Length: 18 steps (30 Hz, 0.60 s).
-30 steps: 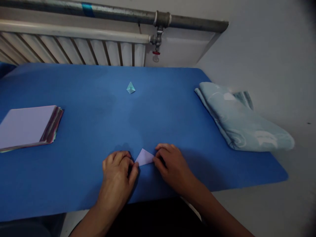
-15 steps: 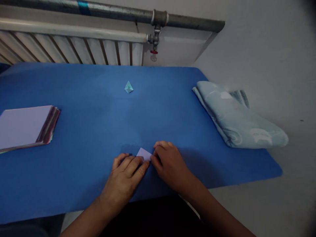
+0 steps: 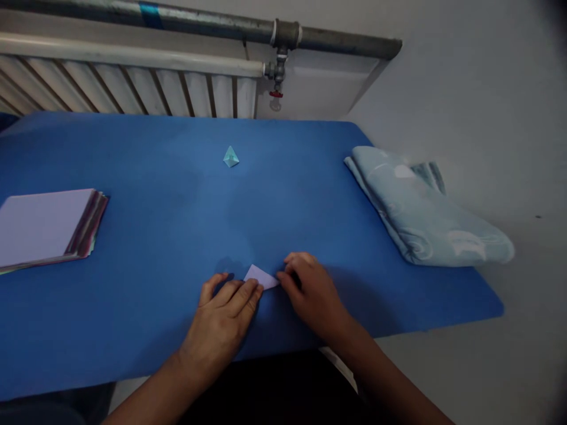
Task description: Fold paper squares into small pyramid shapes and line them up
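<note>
A small piece of folded lilac paper (image 3: pixel 264 279) lies on the blue table near its front edge, its pointed tip toward the right. My left hand (image 3: pixel 225 313) rests over the paper's left and near side, the thumb and fingers drawn together and holding it down; they hide part of it. At the right tip, my right hand (image 3: pixel 312 295) is closed in a pinch, with thumb and index finger at the paper's point. Farther back sits a small light-blue folded paper piece (image 3: pixel 231 157), apart from both hands.
A stack of coloured paper sheets (image 3: pixel 44 227), lilac on top, lies at the left. On the right is a folded pale blue-green blanket (image 3: pixel 429 212) against the wall. A white radiator (image 3: pixel 133 59) and a metal pipe (image 3: pixel 212 22) with a red-handled valve run behind the table (image 3: pixel 168 236).
My right hand has shifted slightly right, and more of the paper's pointed right end shows. My left thumb has drawn back left toward the fingers.
</note>
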Available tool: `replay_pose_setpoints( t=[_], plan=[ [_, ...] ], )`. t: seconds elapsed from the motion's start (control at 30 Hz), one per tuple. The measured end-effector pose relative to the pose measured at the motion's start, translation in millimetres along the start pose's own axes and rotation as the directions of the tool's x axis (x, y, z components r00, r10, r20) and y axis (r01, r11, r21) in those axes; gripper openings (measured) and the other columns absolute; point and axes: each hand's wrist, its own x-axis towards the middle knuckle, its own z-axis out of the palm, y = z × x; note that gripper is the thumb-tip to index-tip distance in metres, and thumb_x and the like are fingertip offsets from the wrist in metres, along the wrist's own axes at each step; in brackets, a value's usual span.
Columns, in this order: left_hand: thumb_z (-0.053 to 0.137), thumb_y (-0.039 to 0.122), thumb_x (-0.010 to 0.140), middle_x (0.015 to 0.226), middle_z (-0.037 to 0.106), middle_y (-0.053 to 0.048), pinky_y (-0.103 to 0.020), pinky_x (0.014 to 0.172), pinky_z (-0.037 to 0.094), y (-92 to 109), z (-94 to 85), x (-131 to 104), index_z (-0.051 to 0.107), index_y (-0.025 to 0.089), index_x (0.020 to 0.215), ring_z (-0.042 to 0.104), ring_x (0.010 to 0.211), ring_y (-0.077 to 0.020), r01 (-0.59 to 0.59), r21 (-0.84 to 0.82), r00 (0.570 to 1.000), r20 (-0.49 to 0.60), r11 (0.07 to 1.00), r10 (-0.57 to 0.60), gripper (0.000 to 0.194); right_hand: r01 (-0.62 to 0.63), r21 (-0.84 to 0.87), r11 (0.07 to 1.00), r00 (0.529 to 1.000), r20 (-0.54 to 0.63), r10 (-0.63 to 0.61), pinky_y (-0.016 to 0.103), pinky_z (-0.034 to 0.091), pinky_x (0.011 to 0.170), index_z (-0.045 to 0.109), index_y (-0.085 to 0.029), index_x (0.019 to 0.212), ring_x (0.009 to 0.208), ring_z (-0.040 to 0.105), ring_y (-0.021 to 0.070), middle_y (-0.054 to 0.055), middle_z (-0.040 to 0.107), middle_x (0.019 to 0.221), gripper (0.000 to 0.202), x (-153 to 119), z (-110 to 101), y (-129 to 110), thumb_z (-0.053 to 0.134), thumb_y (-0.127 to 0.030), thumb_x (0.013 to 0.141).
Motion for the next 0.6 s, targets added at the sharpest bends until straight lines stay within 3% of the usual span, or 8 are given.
replay_pose_setpoints(
  t=[0.07,0.13,0.23,0.33,0.6],
  plan=[
    [0.034,0.011,0.095,0.112,0.069,-0.005,-0.045,0.095,0.033,0,-0.1,0,0.061,0.018,0.117,0.059,0.094,-0.0208,0.006,-0.004,1.0,-0.001,1.0,-0.006,0.035,0.004,0.093,0.996,0.995,-0.103,0.005,0.038,0.048,0.079,0.057,-0.019,0.081,0.09,0.059,0.0214,0.008,0.063,0.092,0.011,-8,-4,6,0.048,-0.019,0.088],
    [0.033,0.011,0.096,0.112,0.069,-0.005,-0.045,0.095,0.033,1,-0.6,0,0.061,0.018,0.117,0.06,0.094,-0.0207,0.015,-0.013,1.0,0.001,1.0,-0.015,0.035,0.066,0.105,0.992,0.992,-0.119,-0.053,0.039,0.048,0.083,0.06,-0.02,0.091,0.095,0.059,0.0215,0.008,0.064,0.097,0.014,-17,-8,8,0.046,-0.019,0.09],
    [0.031,0.013,0.097,0.112,0.07,-0.005,-0.045,0.094,0.033,2,-1.9,1,0.06,0.016,0.118,0.06,0.094,-0.0204,0.018,-0.03,1.0,0.004,0.999,-0.018,0.036,0.243,0.008,0.97,0.97,-0.002,-0.243,0.042,0.044,0.088,0.062,-0.02,0.107,0.103,0.057,0.0234,0.008,0.066,0.109,0.023,-31,-11,4,0.047,-0.018,0.091],
    [0.032,0.013,0.097,0.112,0.07,-0.006,-0.045,0.093,0.034,1,-2.5,2,0.061,0.016,0.117,0.061,0.094,-0.0205,0.015,-0.032,1.0,0.006,0.999,-0.015,0.035,0.352,-0.094,0.931,0.932,0.123,-0.34,0.043,0.041,0.09,0.059,-0.019,0.119,0.113,0.051,0.0258,0.008,0.064,0.118,0.03,-39,-12,-1,0.048,-0.02,0.092],
    [0.032,0.013,0.096,0.115,0.068,-0.008,-0.043,0.092,0.035,-2,0.4,-1,0.06,0.016,0.118,0.06,0.094,-0.0205,0.006,-0.036,1.0,-0.01,0.999,-0.006,0.035,0.36,-0.205,0.91,0.918,0.252,-0.306,0.045,0.035,0.091,0.053,-0.02,0.129,0.119,0.043,0.0286,0.004,0.059,0.13,0.037,-46,-11,3,0.045,-0.031,0.095]
  ],
)
